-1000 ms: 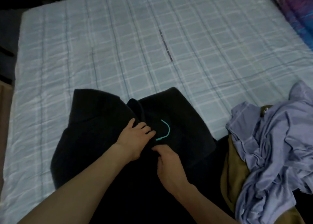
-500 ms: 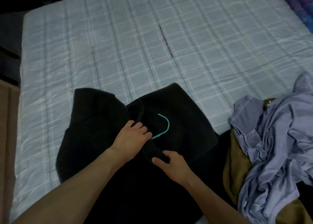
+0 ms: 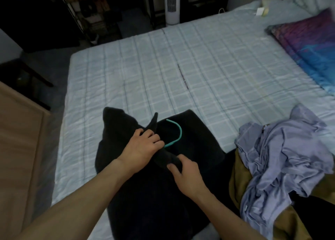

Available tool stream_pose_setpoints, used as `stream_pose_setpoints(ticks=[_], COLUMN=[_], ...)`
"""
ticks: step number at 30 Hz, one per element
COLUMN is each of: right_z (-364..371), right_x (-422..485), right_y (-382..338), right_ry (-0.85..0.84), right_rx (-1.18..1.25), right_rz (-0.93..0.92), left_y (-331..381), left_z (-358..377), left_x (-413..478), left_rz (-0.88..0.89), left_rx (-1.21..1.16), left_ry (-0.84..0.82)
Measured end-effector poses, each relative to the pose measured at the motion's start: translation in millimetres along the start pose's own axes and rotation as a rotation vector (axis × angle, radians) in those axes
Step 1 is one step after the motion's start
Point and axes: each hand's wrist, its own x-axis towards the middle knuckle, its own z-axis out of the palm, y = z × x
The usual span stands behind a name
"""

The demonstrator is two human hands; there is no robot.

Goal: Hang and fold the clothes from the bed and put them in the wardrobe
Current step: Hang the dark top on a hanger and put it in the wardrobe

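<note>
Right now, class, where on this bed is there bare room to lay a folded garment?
Free: the checked sheet beyond the black garment, across to the purple-blue bedding, and the strip left of the garment. Crowded: near right, lilac clothes over an olive garment.

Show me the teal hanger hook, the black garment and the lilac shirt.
teal hanger hook (image 3: 181, 131): head view, outer bend of its curve.
black garment (image 3: 199, 145): head view, flat part right of hook.
lilac shirt (image 3: 290, 158): head view, crumpled middle.
</note>
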Motion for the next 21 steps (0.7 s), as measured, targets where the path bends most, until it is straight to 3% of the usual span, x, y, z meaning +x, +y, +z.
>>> stream_pose_setpoints(ticks=[12, 21], right_z=[-63, -119], right_x=[-106, -202], right_y=[-122, -229], right_ry=[0.278, 0.638], right_rx=[-0.144, -0.138], right_rz=[-0.489, -0.829], left_y=[44, 90], left_z=[-191, -325], left_x=[-72, -133], left_rz=[-0.09, -0.196], left_rx=[0.067, 0.07], left_ry=[0.396, 0.775])
